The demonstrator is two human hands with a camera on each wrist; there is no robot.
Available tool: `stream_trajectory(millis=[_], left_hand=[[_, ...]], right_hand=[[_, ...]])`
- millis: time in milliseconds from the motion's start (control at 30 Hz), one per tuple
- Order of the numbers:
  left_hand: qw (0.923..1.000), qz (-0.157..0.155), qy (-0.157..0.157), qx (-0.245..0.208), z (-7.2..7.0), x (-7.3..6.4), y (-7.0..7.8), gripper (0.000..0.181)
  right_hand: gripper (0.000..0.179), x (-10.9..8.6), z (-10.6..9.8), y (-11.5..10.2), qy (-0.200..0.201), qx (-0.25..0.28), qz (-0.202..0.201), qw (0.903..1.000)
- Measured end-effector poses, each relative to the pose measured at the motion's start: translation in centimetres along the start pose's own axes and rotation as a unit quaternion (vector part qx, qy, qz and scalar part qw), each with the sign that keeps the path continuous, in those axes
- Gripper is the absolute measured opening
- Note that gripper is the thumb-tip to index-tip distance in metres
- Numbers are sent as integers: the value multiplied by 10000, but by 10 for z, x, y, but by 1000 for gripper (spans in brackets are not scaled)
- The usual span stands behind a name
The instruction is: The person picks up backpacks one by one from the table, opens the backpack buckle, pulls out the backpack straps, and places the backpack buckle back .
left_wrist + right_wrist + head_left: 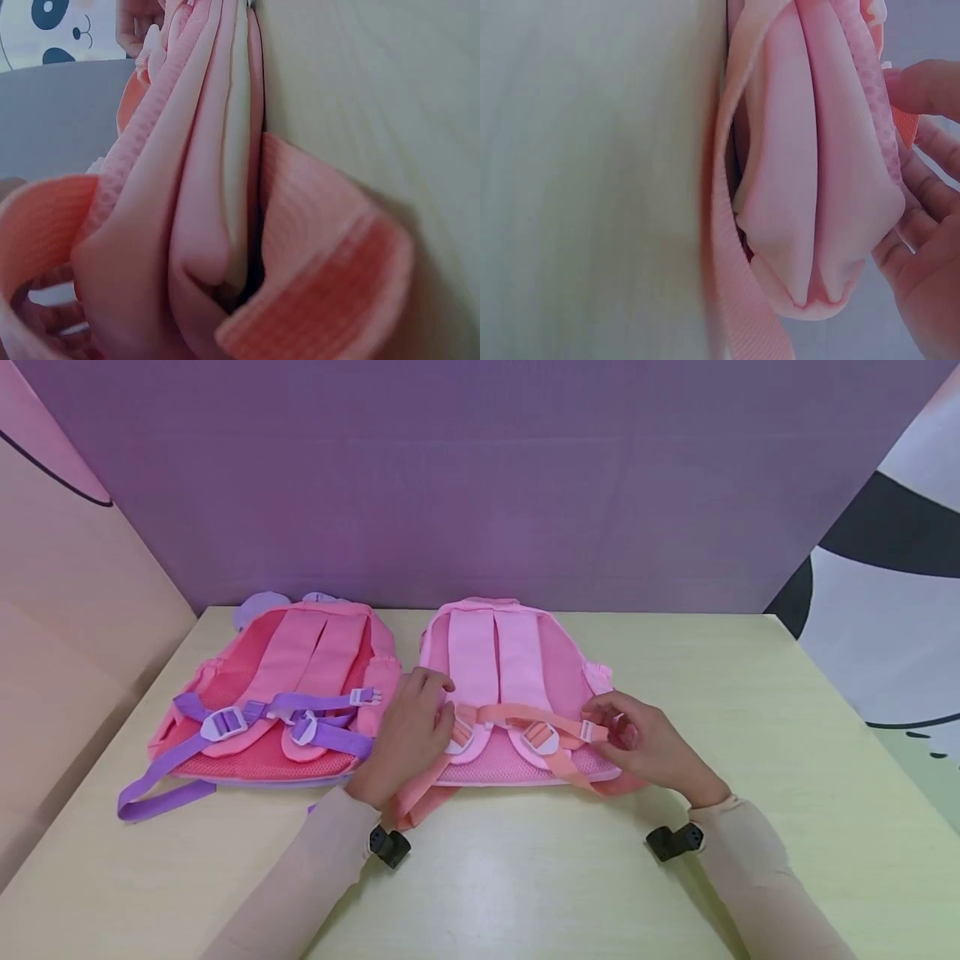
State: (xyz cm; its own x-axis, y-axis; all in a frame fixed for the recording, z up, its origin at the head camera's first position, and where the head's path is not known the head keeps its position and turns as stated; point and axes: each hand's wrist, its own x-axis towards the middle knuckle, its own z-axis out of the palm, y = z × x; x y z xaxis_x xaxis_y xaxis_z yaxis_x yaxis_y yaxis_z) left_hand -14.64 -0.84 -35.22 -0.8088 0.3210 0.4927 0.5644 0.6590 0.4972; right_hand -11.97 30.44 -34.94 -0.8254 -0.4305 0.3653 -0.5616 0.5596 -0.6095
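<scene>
A light pink backpack (472, 652) lies on the table with its shoulder straps facing up. An orange strap (517, 713) with a white buckle (588, 732) crosses its lower part. At that buckle end, my right hand (645, 739) pinches the orange strap (906, 126) between thumb and fingers. My left hand (412, 727) is at the backpack's left edge, thumb and index finger apart. In the left wrist view its fingers (64, 319) show partly behind a loop of orange strap (49, 217); their tips are hidden.
Left of my left hand lies a darker pink backpack (262, 668) with purple straps (167, 760) spread over it and the table (480, 893). A purple panel (480, 485) rises behind the table, with printed panels at both sides.
</scene>
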Motion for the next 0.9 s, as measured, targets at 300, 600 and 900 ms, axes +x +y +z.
stream_trajectory(millis=[300,600,900], left_hand=[[9978,-401,-198,494,-21,-2,-2,31],[9926,-1051,-8,608,-70,-5,-28,41],[9809,-1790,-273,704,-109,-12,-64,50]], right_hand=[[36,1,2,-1,-32,-21,-164,9999],[37,2,2,-1,39,-86,-308,9995],[37,4,4,-3,81,-141,-186,9997]])
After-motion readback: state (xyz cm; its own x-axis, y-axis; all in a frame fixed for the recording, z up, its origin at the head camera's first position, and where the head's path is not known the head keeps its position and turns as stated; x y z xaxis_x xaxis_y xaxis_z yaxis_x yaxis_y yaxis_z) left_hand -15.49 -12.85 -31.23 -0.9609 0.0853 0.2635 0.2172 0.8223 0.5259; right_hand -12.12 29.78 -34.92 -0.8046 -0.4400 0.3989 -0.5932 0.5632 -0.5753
